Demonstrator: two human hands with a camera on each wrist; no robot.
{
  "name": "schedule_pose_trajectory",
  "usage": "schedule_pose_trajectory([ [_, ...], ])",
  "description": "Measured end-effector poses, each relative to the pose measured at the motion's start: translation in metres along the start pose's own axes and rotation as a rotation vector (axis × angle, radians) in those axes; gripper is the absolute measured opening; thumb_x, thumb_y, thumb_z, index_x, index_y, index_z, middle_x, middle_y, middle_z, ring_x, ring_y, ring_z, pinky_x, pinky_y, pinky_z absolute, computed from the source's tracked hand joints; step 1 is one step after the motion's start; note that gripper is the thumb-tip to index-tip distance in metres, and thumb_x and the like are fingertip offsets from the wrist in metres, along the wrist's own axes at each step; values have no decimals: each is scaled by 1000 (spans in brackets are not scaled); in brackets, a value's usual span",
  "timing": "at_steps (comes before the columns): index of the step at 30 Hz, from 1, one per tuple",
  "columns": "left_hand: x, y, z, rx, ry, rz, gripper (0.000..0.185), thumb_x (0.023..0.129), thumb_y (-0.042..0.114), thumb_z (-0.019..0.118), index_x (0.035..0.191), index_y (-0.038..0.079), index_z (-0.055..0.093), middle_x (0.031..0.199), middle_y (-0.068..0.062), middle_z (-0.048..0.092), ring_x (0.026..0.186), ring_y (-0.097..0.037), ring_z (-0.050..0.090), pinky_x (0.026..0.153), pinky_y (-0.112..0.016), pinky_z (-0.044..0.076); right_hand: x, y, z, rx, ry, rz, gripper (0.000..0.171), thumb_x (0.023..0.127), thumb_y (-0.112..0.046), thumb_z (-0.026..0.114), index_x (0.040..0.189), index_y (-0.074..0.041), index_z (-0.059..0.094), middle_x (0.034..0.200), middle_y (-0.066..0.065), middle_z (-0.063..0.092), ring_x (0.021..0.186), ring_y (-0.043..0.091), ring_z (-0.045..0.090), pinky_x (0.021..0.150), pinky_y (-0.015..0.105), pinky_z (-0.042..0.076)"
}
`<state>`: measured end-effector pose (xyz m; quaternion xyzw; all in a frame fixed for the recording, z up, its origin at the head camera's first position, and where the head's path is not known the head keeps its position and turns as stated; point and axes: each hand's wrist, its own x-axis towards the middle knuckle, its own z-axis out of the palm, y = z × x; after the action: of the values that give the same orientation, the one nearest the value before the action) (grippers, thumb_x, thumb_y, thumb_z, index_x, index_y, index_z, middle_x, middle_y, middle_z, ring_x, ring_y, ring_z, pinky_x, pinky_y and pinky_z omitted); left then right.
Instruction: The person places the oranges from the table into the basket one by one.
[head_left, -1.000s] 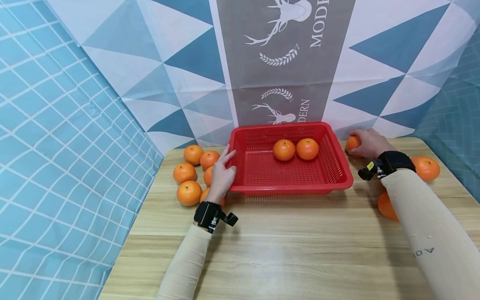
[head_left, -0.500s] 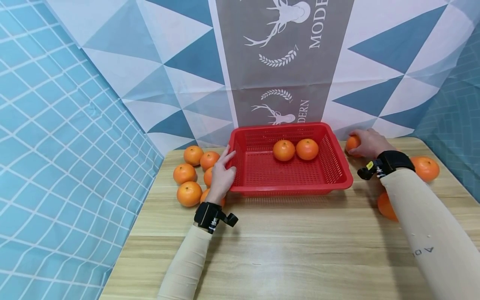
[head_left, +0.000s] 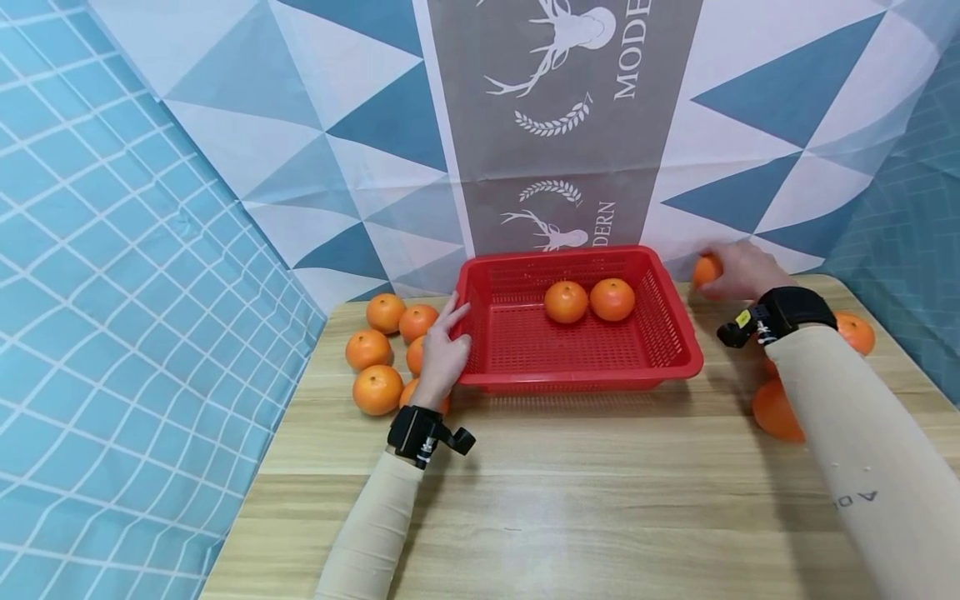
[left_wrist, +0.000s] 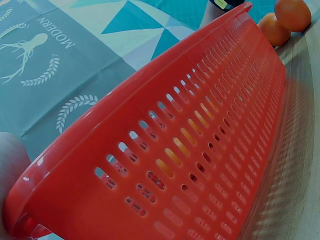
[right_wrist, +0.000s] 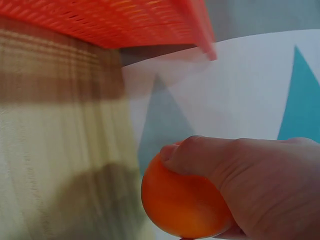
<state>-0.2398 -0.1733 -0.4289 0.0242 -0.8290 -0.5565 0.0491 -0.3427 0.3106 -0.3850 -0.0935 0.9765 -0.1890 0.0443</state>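
Note:
My right hand [head_left: 746, 271] grips an orange [right_wrist: 182, 202] at the back right, beyond the basket's right end. In the right wrist view its thumb lies over the fruit, and a shadow falls on the wood beside it. My left hand [head_left: 444, 358] holds the left rim of a red plastic basket [head_left: 577, 381], with thumb and fingers at the edge. Two oranges, one on the left [head_left: 566, 302] and one on the right [head_left: 612, 299], sit side by side inside, toward the back. The left wrist view shows the basket's slotted wall [left_wrist: 200, 130] close up.
Several oranges [head_left: 377, 390] lie left of the basket, some partly behind my left hand. More oranges [head_left: 778, 410] are on the right, partly covered by my right forearm. The wooden table [head_left: 570, 500] meets a patterned cloth backdrop [head_left: 390, 117] behind the basket.
My right hand has lifted the orange up slightly from where it rested on the table. The left hand stays at the basket's rim, and the basket keeps its place.

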Motion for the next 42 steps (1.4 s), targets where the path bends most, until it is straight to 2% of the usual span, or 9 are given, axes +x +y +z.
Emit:
schedule_pose_trajectory([
  [5, 12, -19, 1, 2, 12, 6, 67, 101, 3, 54, 165, 19, 59, 185, 18, 35, 176, -21, 28, 128, -48, 53, -2, -9, -13, -14, 20, -9, 73, 92, -11, 83, 155, 6, 51, 138, 41, 54, 122, 57, 43, 97, 68, 50],
  [8, 17, -25, 0, 6, 11, 14, 66, 102, 4, 55, 166, 19, 59, 186, 17, 33, 176, -22, 29, 129, -48, 52, -2, -16, -20, -18, 23, -1, 73, 93, -12, 82, 158, 5, 50, 139, 41, 51, 124, 58, 42, 97, 70, 51],
  [12, 11, -14, -1, 9, 0, 16, 65, 103, 4, 53, 168, 13, 55, 189, 10, 30, 176, -32, 27, 131, -56, 50, -3, -24, -29, -38, 45, -4, 73, 95, -11, 81, 159, 7, 50, 141, 42, 49, 127, 59, 40, 99, 72, 52],
  [14, 5, -6, -2, 2, -5, 9, 66, 103, 3, 52, 168, 12, 54, 189, 10, 30, 177, -32, 25, 133, -57, 47, -4, -29, -33, -45, 69, -9, 72, 95, -11, 80, 158, 7, 50, 141, 42, 49, 128, 59, 40, 98, 73, 54],
  [19, 1, -3, -2, -14, -11, 17, 66, 103, 1, 51, 169, 11, 53, 189, 10, 28, 178, -31, 23, 135, -56, 45, -6, -40, -42, -27, 134, -25, 69, 95, -10, 80, 157, 7, 52, 142, 42, 49, 128, 59, 41, 95, 74, 55],
  [27, 19, -28, 2, 1, 15, 28, 66, 101, 3, 54, 165, 21, 60, 185, 17, 35, 176, -23, 29, 131, -52, 50, -8, -53, -50, -5, 151, -15, 69, 95, -9, 80, 157, 4, 52, 144, 41, 45, 129, 60, 41, 96, 75, 55],
  [34, 3, -2, -2, -11, -12, 5, 66, 103, 3, 52, 168, 13, 54, 188, 11, 30, 177, -31, 26, 130, -55, 51, -7, -61, -48, 6, 158, -13, 70, 95, -10, 80, 158, 4, 52, 144, 40, 47, 130, 59, 42, 98, 75, 56],
  [38, 7, -9, -1, -12, -11, 16, 66, 103, 2, 52, 168, 15, 55, 188, 13, 29, 177, -28, 26, 129, -52, 52, -5, -68, -46, 11, 159, -17, 72, 95, -11, 81, 160, 3, 51, 146, 40, 47, 132, 60, 42, 100, 75, 56],
  [42, 23, -33, 3, -4, 2, 15, 67, 102, 5, 56, 166, 23, 58, 185, 22, 31, 177, -24, 28, 129, -55, 51, -2, -77, -44, 12, 162, -30, 75, 96, -12, 82, 162, 2, 50, 149, 40, 47, 133, 60, 43, 102, 76, 54],
])
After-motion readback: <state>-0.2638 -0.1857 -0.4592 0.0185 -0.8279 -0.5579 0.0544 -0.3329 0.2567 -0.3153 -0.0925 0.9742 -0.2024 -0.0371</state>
